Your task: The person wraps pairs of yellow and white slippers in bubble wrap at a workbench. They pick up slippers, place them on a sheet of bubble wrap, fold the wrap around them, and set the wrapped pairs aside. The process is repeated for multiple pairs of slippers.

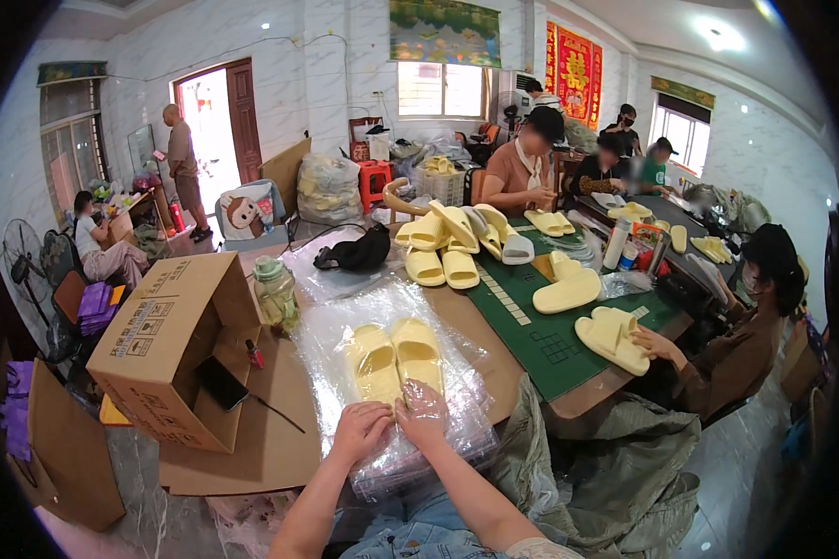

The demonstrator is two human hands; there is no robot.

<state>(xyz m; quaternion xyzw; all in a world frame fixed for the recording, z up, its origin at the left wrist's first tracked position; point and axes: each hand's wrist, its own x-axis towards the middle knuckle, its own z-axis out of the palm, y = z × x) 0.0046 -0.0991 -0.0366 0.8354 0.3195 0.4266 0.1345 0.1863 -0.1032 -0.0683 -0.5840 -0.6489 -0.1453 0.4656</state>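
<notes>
A pair of pale yellow slippers (373,361) lies with toes away from me, apparently inside a clear plastic bag (449,396), on a stack of flat clear bags (331,321). My left hand (362,432) is at the near edge of the bag by the left slipper's heel, its fingers curled on the film. My right hand (423,414) is closed on the heel of the right slipper (418,352), and shiny film seems to cover its fingers. Exactly what lies under the fingertips is partly hidden.
An open cardboard box (172,349) stands left, with a black phone (222,384) at its mouth. Behind are a glass jar (275,296), a black cap (352,249) and piled yellow slippers (443,238). At right, a co-worker's hand (659,347) touches slippers on a green mat (569,359).
</notes>
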